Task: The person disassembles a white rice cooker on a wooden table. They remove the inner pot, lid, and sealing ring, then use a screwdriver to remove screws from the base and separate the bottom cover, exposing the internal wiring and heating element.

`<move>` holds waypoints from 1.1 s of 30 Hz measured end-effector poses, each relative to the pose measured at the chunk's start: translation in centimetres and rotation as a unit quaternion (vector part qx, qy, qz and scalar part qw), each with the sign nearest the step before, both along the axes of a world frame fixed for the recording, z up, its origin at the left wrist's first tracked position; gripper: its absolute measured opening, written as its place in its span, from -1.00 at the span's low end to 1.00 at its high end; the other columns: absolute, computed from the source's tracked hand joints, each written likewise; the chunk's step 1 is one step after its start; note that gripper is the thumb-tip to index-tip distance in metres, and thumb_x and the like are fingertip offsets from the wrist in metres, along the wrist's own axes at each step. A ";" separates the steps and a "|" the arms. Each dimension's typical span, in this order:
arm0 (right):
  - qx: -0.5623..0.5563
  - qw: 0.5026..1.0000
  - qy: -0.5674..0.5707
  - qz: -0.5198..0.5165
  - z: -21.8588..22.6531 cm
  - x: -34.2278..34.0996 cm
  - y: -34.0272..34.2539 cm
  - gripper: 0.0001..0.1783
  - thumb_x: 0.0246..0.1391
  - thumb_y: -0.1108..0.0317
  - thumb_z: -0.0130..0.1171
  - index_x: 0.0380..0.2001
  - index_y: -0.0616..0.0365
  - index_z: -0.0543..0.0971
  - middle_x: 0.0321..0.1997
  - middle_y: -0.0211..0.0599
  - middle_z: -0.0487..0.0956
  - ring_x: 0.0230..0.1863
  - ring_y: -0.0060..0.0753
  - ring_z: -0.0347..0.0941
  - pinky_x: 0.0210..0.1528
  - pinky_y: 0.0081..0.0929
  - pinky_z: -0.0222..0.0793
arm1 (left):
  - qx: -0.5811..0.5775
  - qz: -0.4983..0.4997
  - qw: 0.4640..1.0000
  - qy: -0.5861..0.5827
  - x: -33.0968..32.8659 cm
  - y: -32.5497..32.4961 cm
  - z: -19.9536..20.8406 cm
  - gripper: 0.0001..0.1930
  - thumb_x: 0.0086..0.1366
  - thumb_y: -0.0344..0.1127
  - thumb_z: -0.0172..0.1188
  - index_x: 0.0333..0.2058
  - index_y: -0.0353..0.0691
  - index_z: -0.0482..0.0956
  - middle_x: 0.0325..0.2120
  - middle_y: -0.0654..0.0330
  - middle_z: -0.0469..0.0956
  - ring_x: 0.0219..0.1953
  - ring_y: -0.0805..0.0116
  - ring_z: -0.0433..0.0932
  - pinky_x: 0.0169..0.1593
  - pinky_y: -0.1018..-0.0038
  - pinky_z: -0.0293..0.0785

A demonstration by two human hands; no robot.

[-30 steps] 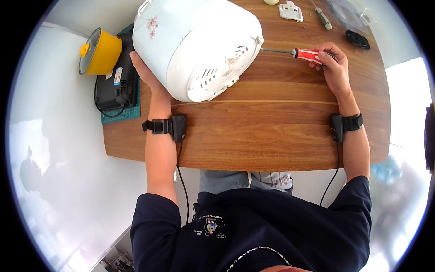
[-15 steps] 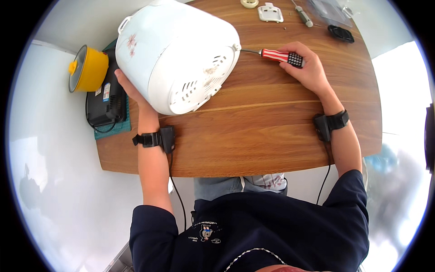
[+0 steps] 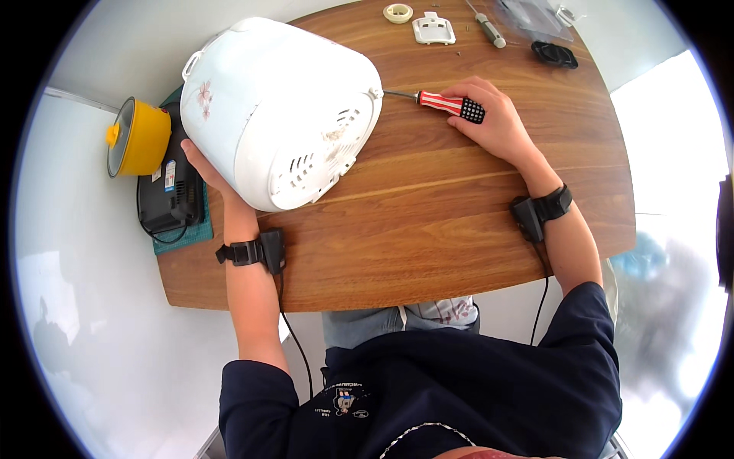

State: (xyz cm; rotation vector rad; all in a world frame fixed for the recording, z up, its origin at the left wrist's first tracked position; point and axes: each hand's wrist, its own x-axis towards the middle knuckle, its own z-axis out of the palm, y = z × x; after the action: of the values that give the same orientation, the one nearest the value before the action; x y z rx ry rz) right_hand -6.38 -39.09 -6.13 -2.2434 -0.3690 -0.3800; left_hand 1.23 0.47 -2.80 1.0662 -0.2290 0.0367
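Note:
A white rice cooker (image 3: 306, 99) with a pink flower print lies on its side, its vented, stained base turned toward me. My left hand (image 3: 205, 164) grips its left side from below, with some fingers hidden beneath it. My right hand (image 3: 493, 122) is closed around a screwdriver (image 3: 442, 102) with a red-and-white striped handle and a dotted black end. The screwdriver's shaft points left, and its tip meets a small knob at the base's right edge. I cannot tell whether the tip sits in a screw.
Left of the cooker, a yellow pot (image 3: 145, 139) with a lid rests on a black device (image 3: 174, 195) over a green mat (image 3: 187, 236). Along the table's far side lie a cream ring (image 3: 397, 13), a white plastic frame (image 3: 434, 30), a grey-handled screwdriver (image 3: 489, 30) and a black part (image 3: 554, 55).
The whole view has shifted, so the table and its things appear slightly left and lower. The screwdriver tip stays at the cooker's edge, and both hands keep their holds.

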 end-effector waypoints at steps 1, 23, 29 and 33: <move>0.001 1.000 0.004 0.001 0.1 -0.1 0.0 -0.58 -0.02 0.46 0.43 -0.02 0.10 0.66 -0.09 -0.26 0.61 0.00 -0.14 0.53 0.09 -0.32 0.46 | 0.011 0.010 1.000 -0.001 -0.1 -0.1 0.0 -0.01 0.34 0.55 -0.20 0.48 -0.10 0.06 0.43 -0.03 0.19 0.39 0.02 0.33 0.34 0.11 0.45; -0.362 0.896 -0.024 -0.255 2.0 10.1 -7.2 -0.51 0.23 0.07 0.26 0.14 0.05 0.51 0.06 -0.03 0.55 0.09 0.06 0.54 0.08 -0.09 0.52 | -0.048 0.095 0.994 0.000 1.9 1.5 -1.8 -0.29 0.59 0.18 -0.32 0.30 -0.38 0.36 0.21 -0.06 0.50 0.17 0.16 0.55 0.22 0.30 0.49; -0.460 0.849 0.014 -0.259 0.4 12.1 -6.7 -0.55 0.27 0.20 0.18 0.17 0.05 0.42 -0.04 0.03 0.55 -0.01 0.07 0.60 -0.03 -0.09 0.59 | 0.000 0.151 0.987 -0.046 2.4 1.0 -2.1 -0.31 0.60 0.11 -0.31 0.05 -0.48 0.57 -0.15 -0.01 0.69 -0.17 0.31 0.68 -0.07 0.41 0.60; -0.474 0.838 -0.030 -0.270 -0.2 12.9 -7.2 -0.54 0.26 0.40 0.07 0.21 0.16 0.37 -0.03 0.14 0.50 -0.03 0.16 0.58 -0.04 -0.08 0.58 | 0.026 0.171 0.982 -0.077 2.3 1.6 -2.1 -0.34 0.60 0.09 -0.27 -0.05 -0.48 0.61 -0.23 0.04 0.70 -0.26 0.38 0.65 -0.18 0.45 0.56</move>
State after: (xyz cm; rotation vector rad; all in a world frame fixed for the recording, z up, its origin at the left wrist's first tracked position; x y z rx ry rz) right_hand 6.50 -46.33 -6.36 -3.3275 0.1151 -0.6604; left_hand 3.58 2.04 -4.92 1.1466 -0.1849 0.4264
